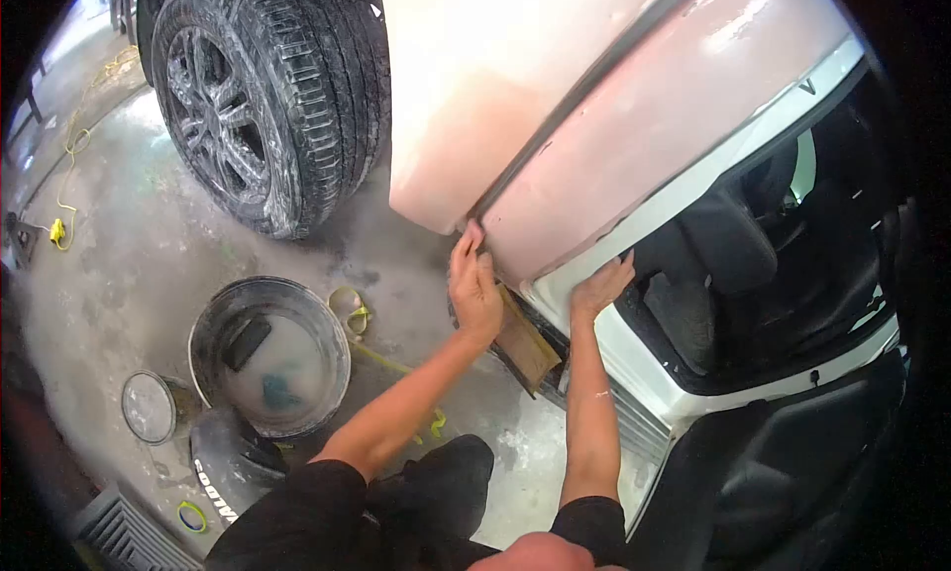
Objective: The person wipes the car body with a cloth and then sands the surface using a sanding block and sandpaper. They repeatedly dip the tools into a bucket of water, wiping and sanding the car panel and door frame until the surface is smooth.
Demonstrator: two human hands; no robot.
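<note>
My left hand is raised to the lower end of the dark gap between two pinkish, sanded car body panels. Its fingers are drawn together at the panel corner; whatever may lie between the fingertips is too small to make out. My right hand rests on the white frame beside the car's opening, fingers stretched over its inner edge. A brown, flat rectangular piece with dark edges sits just below and between my hands.
A dusty wheel stands at upper left. On the wet concrete floor are a black bucket of cloudy water, a smaller can, a tape roll and a yellow cord. Dark seats show inside the car.
</note>
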